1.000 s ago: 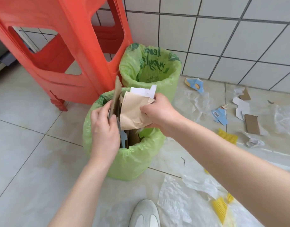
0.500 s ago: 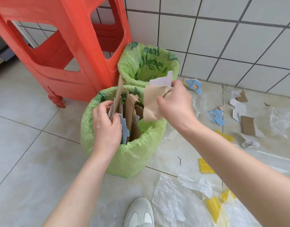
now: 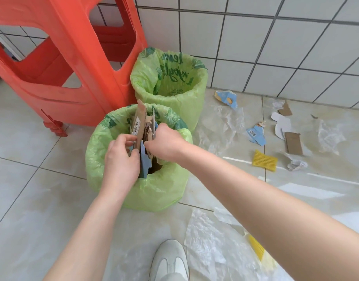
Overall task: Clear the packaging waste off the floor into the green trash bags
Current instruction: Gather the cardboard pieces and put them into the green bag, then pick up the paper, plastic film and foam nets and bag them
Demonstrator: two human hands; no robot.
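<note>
Two green trash bags stand on the tiled floor. The near bag [image 3: 154,191] holds upright cardboard pieces [image 3: 140,122] and a blue card scrap [image 3: 145,159]. My left hand [image 3: 121,161] grips the cardboard stack at the bag's mouth. My right hand [image 3: 166,145] is closed on brown paper pushed down among those pieces. The far bag [image 3: 174,94] gapes behind, with nothing visible inside. Loose waste lies to the right: blue card bits [image 3: 255,135], brown cardboard [image 3: 294,142], a yellow corrugated piece [image 3: 264,160], crumpled paper [image 3: 297,164].
A red plastic stool [image 3: 77,63] stands left of the bags against the tiled wall [image 3: 275,47]. Clear plastic film [image 3: 211,244] covers the floor near my white shoe [image 3: 170,260], with another yellow piece [image 3: 256,248] on it. More film [image 3: 328,136] lies far right.
My right hand came down from above the near bag's rim and pushed the brown paper in among the cardboard. The left hand stayed on the stack.
</note>
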